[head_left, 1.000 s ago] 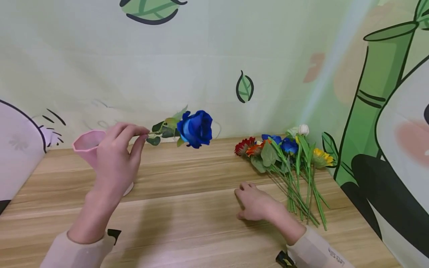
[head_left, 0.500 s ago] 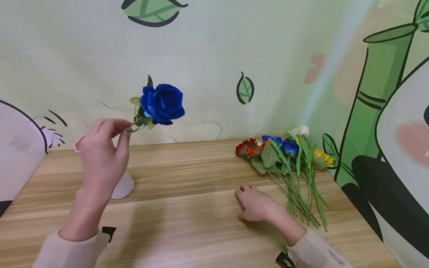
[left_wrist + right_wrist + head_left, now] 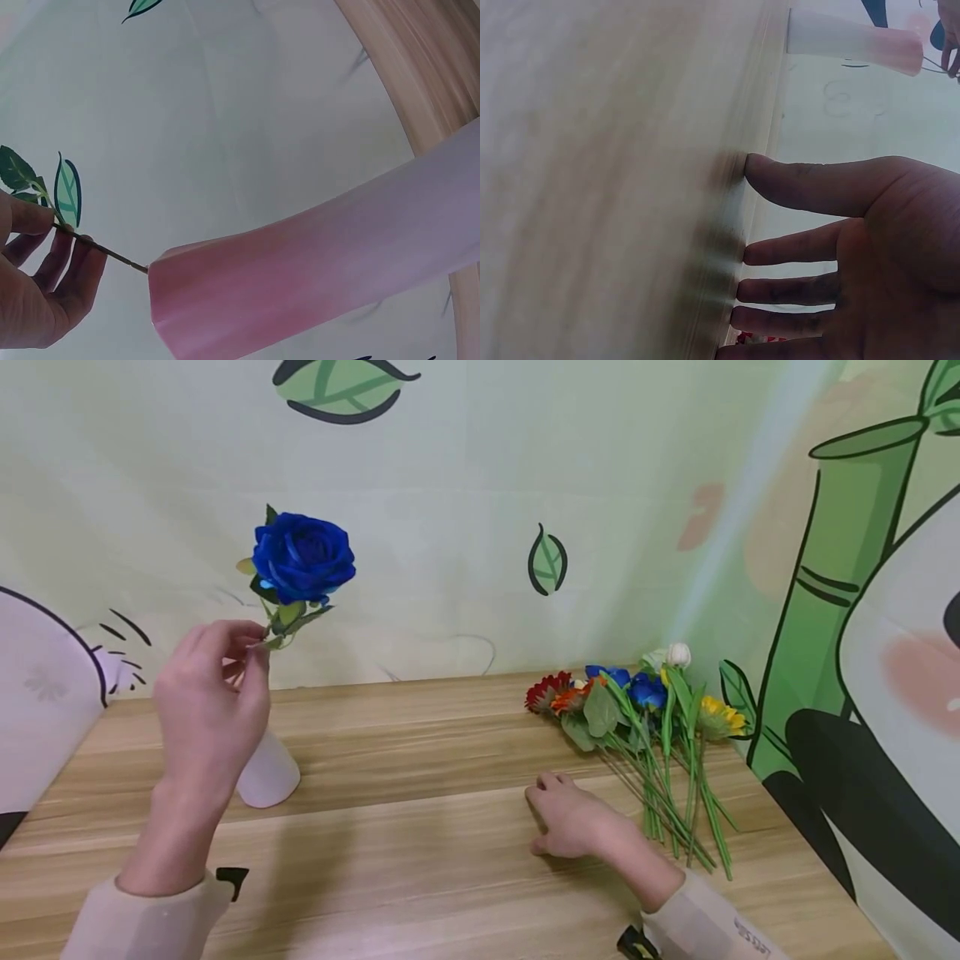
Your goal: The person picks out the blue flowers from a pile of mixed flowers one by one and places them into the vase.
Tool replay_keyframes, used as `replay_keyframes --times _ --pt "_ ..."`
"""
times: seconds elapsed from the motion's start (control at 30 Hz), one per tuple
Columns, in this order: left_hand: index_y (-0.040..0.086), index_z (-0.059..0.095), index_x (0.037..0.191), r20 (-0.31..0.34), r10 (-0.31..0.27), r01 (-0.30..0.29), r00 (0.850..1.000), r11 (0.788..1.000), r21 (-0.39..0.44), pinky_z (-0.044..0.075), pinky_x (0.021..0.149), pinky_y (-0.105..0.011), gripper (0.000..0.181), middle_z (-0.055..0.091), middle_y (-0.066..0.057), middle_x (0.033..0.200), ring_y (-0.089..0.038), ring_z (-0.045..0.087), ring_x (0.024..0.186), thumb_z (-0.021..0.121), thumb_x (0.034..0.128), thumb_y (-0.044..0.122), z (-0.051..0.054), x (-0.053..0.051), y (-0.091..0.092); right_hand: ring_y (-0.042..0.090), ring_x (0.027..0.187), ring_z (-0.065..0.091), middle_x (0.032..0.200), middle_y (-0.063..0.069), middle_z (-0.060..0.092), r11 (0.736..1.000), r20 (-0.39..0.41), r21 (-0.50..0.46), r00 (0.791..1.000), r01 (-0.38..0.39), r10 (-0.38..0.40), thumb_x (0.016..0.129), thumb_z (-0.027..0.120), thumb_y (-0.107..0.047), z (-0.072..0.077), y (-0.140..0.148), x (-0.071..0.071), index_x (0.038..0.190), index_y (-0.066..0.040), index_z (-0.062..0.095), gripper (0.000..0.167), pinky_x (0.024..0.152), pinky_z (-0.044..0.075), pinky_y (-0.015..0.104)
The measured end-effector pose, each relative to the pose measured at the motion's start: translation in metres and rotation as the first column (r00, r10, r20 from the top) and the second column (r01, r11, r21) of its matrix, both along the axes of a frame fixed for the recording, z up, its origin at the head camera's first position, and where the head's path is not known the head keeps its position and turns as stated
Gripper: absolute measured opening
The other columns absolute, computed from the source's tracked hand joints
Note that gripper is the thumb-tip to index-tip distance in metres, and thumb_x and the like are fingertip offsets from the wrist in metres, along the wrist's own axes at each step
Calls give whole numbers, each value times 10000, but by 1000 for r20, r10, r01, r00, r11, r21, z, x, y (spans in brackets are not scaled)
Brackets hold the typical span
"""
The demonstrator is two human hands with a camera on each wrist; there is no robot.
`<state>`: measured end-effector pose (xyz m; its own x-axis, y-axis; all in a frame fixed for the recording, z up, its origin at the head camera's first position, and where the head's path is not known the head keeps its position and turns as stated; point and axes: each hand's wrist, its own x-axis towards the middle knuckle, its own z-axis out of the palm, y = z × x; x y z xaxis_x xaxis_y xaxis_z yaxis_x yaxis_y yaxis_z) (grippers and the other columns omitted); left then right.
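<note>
My left hand (image 3: 213,702) pinches the stem of a blue rose (image 3: 303,558) between thumb and fingers, with the bloom held up and to the right. Behind that hand stands a vase, its white base (image 3: 268,772) showing. In the left wrist view the stem (image 3: 112,255) runs from the fingers (image 3: 75,262) to the mouth of the pink-to-white vase (image 3: 300,277); its lower end is hidden there. My right hand (image 3: 573,818) rests its fingertips on the table, holding nothing, left of the stems of several flowers (image 3: 660,793).
On the right of the wooden table (image 3: 420,877) lie red, orange, blue, white and yellow flowers, blooms toward the back. A printed cloth (image 3: 450,527) with leaves, bamboo and pandas hangs behind the table and along its right side.
My left hand has moved left and tilted the rose from lying sideways to more upright, over the vase. The right hand has stayed in place.
</note>
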<state>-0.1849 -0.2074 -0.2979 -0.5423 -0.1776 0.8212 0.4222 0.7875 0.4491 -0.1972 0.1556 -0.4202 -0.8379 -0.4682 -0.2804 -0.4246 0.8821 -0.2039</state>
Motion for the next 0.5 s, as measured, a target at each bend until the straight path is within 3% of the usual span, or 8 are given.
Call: replay_keyframes --times 0.5 --pt "-65 699 1115 26 48 -49 999 999 3 351 709 5 177 675 -231 979 -365 691 844 588 985 -19 3 -2 -8 431 1375 412 1446 227 477 1000 1 -10 1000 6 -6 852 858 -275 1 0 0 1359 15 587 643 1074 428 537"
